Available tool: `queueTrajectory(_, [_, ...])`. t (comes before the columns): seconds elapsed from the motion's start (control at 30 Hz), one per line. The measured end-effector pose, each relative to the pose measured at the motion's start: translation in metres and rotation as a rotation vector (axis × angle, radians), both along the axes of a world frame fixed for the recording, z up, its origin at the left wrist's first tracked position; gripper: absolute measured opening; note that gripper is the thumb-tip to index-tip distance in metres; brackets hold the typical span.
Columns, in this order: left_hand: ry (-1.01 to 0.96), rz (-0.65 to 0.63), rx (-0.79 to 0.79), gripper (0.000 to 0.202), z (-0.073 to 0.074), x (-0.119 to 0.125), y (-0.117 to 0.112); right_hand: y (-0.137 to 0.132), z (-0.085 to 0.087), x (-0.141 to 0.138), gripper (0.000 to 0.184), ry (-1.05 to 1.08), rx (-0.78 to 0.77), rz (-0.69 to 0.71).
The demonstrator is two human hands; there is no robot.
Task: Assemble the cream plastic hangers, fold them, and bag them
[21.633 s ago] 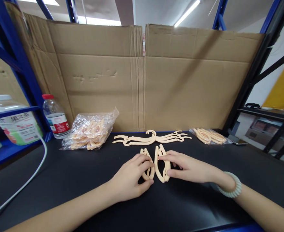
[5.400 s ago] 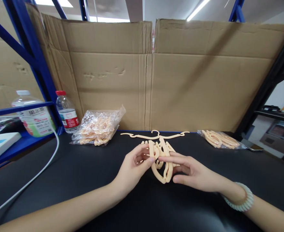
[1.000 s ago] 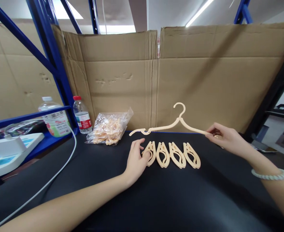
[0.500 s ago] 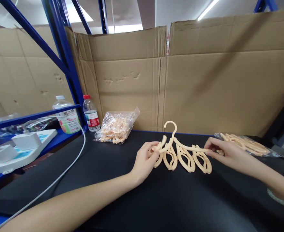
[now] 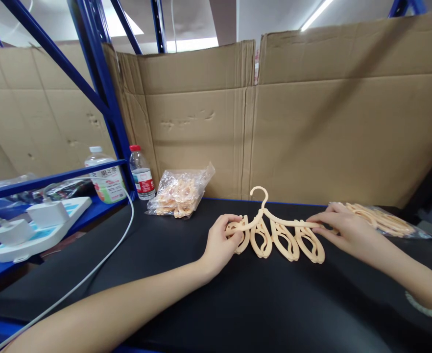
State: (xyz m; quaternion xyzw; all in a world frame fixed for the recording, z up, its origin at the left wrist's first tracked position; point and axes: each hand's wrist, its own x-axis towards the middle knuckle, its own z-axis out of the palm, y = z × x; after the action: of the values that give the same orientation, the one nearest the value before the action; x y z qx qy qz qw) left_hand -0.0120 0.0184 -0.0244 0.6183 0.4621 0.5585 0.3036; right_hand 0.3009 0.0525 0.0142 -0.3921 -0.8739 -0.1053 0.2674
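Observation:
A cream plastic clothes hanger [image 5: 280, 221] is held level just over the black tabletop, its hook pointing up. Several clothespins [image 5: 285, 241] of the same cream colour hang in a row from its bar. At the left end, my left hand [image 5: 221, 242] is closed around the bar, beside the leftmost clothespin, which it partly covers. My right hand [image 5: 339, 225] pinches the bar's right tip between thumb and fingers. Its fingertips lie just right of the rightmost clothespin and partly hide the tip.
A plastic bag of cream clothespins [image 5: 179, 193] stands at the back, beside a red-capped water bottle [image 5: 142, 176]. Behind my right hand lies a bag of hangers [image 5: 385, 220]. A white power strip [image 5: 50, 228] and cable [image 5: 118, 240] are left; cardboard [image 5: 311, 122] walls the back.
The clothespin by my left hand, earlier tilted up above the bar, now hangs more in line with the others. My right hand's fingers have shifted slightly on the tip.

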Motion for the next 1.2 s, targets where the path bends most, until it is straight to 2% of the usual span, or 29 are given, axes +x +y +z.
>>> queueTrajectory(0.2, [0.059, 0.008, 0.036, 0.024, 0.003, 0.001, -0.002, -0.006, -0.001, -0.002, 0.031, -0.113, 0.037, -0.120])
queueTrajectory(0.47, [0.045, 0.006, -0.016, 0.023, 0.006, 0.001, -0.005, -0.012, -0.004, -0.012, 0.031, -0.310, 0.307, -0.240])
queueTrajectory(0.6, [-0.019, -0.007, -0.052, 0.022, 0.006, 0.001, -0.003, -0.014, -0.004, -0.015, 0.033, -0.351, 0.352, -0.223])
queueTrajectory(0.9, [-0.052, -0.003, -0.094, 0.023, 0.007, 0.003, -0.003, -0.012, -0.006, -0.016, 0.037, -0.207, 0.197, -0.082])
queueTrajectory(1.03, [-0.048, 0.000, -0.059, 0.022, 0.006, 0.002, -0.002, -0.011, -0.004, -0.017, 0.030, -0.047, 0.114, -0.028])
queueTrajectory(1.2, [-0.035, 0.015, -0.046, 0.020, 0.007, 0.001, -0.001, -0.009, -0.002, -0.020, 0.017, 0.176, -0.079, 0.051])
